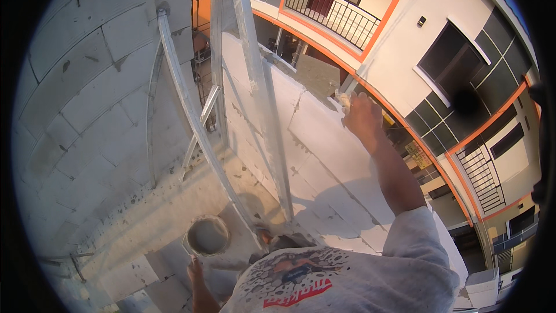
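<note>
- Closest to me is my grey T-shirt [394, 269], with a dark and red print across it.
- My left hand [197, 270] is low, at the near side of a round bucket [226, 234]; its fingers look partly curled, but I cannot tell whether they have hold of the bucket or only touch it.
- Inside the bucket is a smooth grey mix [208, 237].
- Pale blocks [130, 276] lie on the concrete floor [156, 197], left of that hand.
- My right hand [364, 116] is stretched out, fingers closed around the handle of a trowel [318, 76].
- The trowel's flat grey blade points leftward, at the top edge of a white block wall [315, 133]; whether it touches the blocks I cannot tell.
- Metal poles [200, 130] stand and lean left of this wall.
- Farther left rises a grey block wall [87, 81].
- Farthest off is a cream building [399, 52] with orange trim and a railed balcony [333, 13].
</note>
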